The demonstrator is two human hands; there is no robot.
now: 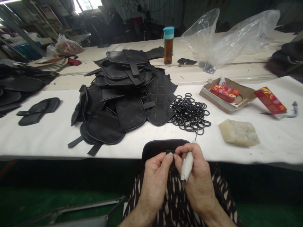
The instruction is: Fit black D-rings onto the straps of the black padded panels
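Observation:
At the table's front edge lies a black leather flap piece (pixel 163 144), its lower part hidden by my hands. My left hand (pixel 155 176) is closed, with thumb and forefinger pinching a short black strap (pixel 169 151) on the piece. Across from it, the fingertips of my right hand (pixel 199 176) meet the same strap. That hand also grips an awl (pixel 187 167) with a white-wrapped handle, its thin metal point sticking up past the knuckles. Just beyond are many black metal rings (pixel 189 113) in a heap.
A tall pile of black leather pieces (pixel 127 94) stands left of the rings. To the right are a pale wax-like block (pixel 239 133), a cardboard tray (pixel 214 99) and a red box (pixel 271 101). A bottle (pixel 168 45) and clear plastic bag (pixel 229 41) stand farther back.

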